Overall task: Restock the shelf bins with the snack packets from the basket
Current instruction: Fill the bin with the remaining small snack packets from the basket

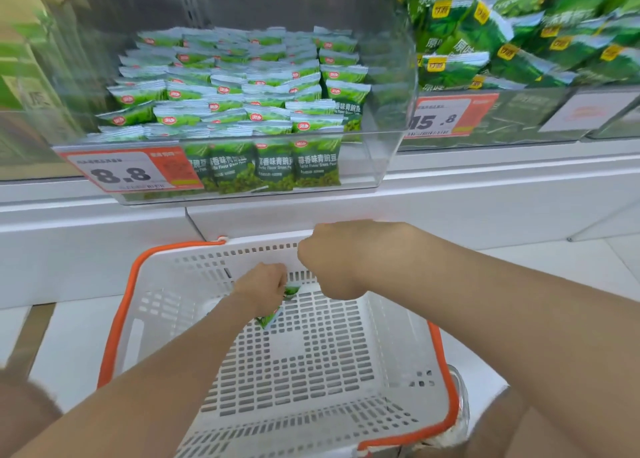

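My left hand (263, 286) grips a green packet (276, 315) low inside the basket (162, 305). My right hand (332, 260) is curled at the basket's far rim; I cannot tell whether it holds anything. Above, the clear bin (381, 167) on the shelf (485, 194) is stacked with packets.

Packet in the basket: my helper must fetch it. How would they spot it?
Below the shelf stands a white basket with orange rim. Near its far wall the left hand holds the green packet. It is the only packet visible there.
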Motion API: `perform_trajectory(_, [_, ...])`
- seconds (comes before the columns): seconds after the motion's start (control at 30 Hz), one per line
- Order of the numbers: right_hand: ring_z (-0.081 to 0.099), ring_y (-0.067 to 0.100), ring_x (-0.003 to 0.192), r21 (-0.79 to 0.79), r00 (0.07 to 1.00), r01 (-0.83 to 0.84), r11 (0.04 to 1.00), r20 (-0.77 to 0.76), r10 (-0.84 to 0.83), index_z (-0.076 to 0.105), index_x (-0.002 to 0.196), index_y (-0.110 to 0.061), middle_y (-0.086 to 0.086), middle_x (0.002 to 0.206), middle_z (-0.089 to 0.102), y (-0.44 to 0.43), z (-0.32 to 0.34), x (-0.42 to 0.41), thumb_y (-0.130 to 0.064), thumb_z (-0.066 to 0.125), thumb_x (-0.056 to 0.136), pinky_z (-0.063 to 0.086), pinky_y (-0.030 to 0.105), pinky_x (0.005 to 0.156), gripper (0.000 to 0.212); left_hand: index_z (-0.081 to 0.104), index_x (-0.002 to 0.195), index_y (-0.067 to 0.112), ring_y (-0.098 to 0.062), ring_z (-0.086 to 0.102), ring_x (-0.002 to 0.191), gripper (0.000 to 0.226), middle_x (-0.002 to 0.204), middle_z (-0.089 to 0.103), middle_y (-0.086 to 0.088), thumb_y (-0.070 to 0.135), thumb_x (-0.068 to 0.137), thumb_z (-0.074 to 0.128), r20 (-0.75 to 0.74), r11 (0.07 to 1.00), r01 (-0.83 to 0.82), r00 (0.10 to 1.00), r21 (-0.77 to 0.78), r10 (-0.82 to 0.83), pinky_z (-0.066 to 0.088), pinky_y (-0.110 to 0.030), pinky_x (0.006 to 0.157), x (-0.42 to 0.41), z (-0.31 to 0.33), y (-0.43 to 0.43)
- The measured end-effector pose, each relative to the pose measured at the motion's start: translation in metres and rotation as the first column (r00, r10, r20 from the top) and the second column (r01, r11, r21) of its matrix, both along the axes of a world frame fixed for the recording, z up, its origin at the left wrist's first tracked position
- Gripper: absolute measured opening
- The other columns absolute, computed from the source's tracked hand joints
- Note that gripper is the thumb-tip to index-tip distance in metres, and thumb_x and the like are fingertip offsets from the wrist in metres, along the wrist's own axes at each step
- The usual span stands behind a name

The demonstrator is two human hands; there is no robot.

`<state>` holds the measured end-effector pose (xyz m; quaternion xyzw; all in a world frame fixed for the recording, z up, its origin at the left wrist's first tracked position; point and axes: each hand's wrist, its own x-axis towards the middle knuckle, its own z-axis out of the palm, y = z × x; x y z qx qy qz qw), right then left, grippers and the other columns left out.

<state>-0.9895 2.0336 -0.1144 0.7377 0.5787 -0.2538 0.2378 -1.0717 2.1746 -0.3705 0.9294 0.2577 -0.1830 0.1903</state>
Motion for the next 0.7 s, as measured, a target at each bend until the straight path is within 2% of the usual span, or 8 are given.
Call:
perform_trajectory(0.1, [0.043, 0.017, 0.061, 0.006, 0.999, 0.005, 1.0, 0.052, -0.005, 0.053, 0.089, -0.012, 0.004, 0.088, 0.049, -0.002, 0.013, 0.008, -0.004, 0.051, 0.099, 0.032, 0.028, 0.049, 0.013, 0.045, 0.078, 0.023, -0.018, 0.052, 0.071, 0.027, 0.075, 0.053, 0.003, 0.012, 0.1, 0.054, 0.178, 0.975, 0.026, 0.984, -0.221, 0.014, 0.035, -0.03, 0.06, 0.007, 0.036, -0.006])
perform_trajectory(0.23, [0.045, 0.016, 0.062, 0.019, 0.993, 0.08, 0.997, 0.082, -0.082, 0.06, 0.116, -0.01, 0.004, 0.094, 0.051, -0.01, 0.027, 0.016, -0.005, 0.052, 0.099, 0.034, 0.027, 0.05, 0.019, 0.052, 0.09, 0.032, -0.017, 0.056, 0.068, 0.022, 0.075, 0.062, 0.0, 0.017, 0.106, 0.05, 0.442, 0.95, 0.152, 0.897, -0.272, -0.017, 0.038, -0.034, 0.06, 0.017, 0.105, -0.027])
perform_trajectory(0.3, [0.049, 0.018, 0.065, 0.056, 0.987, 0.127, 0.99, 0.091, -0.132, 0.061, 0.111, -0.011, 0.004, 0.092, 0.054, -0.015, 0.032, 0.021, -0.009, 0.057, 0.098, 0.039, 0.029, 0.053, 0.014, 0.052, 0.092, 0.037, -0.008, 0.053, 0.066, 0.023, 0.073, 0.06, 0.01, 0.021, 0.108, 0.048, 0.562, 0.955, 0.207, 0.826, -0.21, -0.055, 0.039, -0.034, 0.061, 0.017, 0.141, -0.037])
perform_trajectory(0.37, [0.052, 0.019, 0.068, 0.116, 0.981, 0.166, 0.979, 0.079, -0.176, 0.059, 0.097, -0.016, 0.001, 0.086, 0.054, -0.022, 0.037, 0.026, -0.023, 0.064, 0.098, 0.04, 0.029, 0.055, 0.008, 0.057, 0.102, 0.031, -0.009, 0.055, 0.065, 0.014, 0.073, 0.062, 0.011, 0.022, 0.108, 0.048, 0.68, 0.953, 0.258, 0.728, -0.157, -0.085, 0.043, -0.037, 0.062, 0.014, 0.174, -0.047])
perform_trajectory(0.47, [0.056, 0.021, 0.072, 0.22, 0.97, 0.232, 0.947, 0.013, -0.241, 0.045, 0.078, -0.018, 0.001, 0.079, 0.057, -0.034, 0.058, 0.027, -0.041, 0.073, 0.092, 0.04, 0.033, 0.052, 0.039, 0.058, 0.1, 0.023, -0.012, 0.053, 0.057, 0.012, 0.063, 0.057, 0.008, 0.015, 0.107, 0.052, 0.829, 0.963, 0.25, 0.556, -0.105, -0.054, 0.039, -0.032, 0.056, 0.007, 0.21, -0.055])
perform_trajectory(0.57, [0.073, 0.022, 0.068, 0.39, 0.888, 0.453, 0.802, -0.274, -0.368, 0.06, 0.082, -0.006, 0.011, 0.076, 0.076, -0.041, 0.077, 0.027, -0.03, 0.079, 0.083, 0.061, 0.04, 0.065, 0.031, 0.06, 0.099, 0.016, -0.01, 0.047, 0.056, 0.011, 0.063, 0.051, 0.009, 0.013, 0.107, 0.054, 0.91, 0.989, 0.137, 0.415, -0.052, -0.01, 0.032, -0.021, 0.055, 0.001, 0.238, -0.058])
perform_trajectory(0.63, [0.078, 0.022, 0.069, 0.415, 0.715, 0.679, 0.606, -0.56, -0.418, 0.066, 0.099, 0.004, 0.017, 0.078, 0.077, -0.043, 0.086, 0.024, -0.018, 0.079, 0.083, 0.066, 0.044, 0.073, 0.03, 0.06, 0.1, 0.013, -0.012, 0.048, 0.059, 0.011, 0.068, 0.053, 0.007, 0.014, 0.108, 0.053, 0.947, 0.995, 0.037, 0.311, -0.091, 0.075, 0.032, -0.019, 0.057, -0.001, 0.254, -0.059])
perform_trajectory(0.7, [0.079, 0.027, 0.076, 0.333, 0.506, 0.832, 0.443, -0.784, -0.36, 0.058, 0.116, -0.002, 0.021, 0.092, 0.076, -0.044, 0.093, 0.019, -0.011, 0.081, 0.085, 0.066, 0.043, 0.075, 0.039, 0.06, 0.1, 0.013, -0.015, 0.051, 0.06, 0.012, 0.073, 0.057, 0.006, 0.017, 0.109, 0.053, 0.961, 0.988, -0.039, 0.227, -0.152, 0.157, 0.035, -0.022, 0.056, 0.0, 0.267, -0.059])
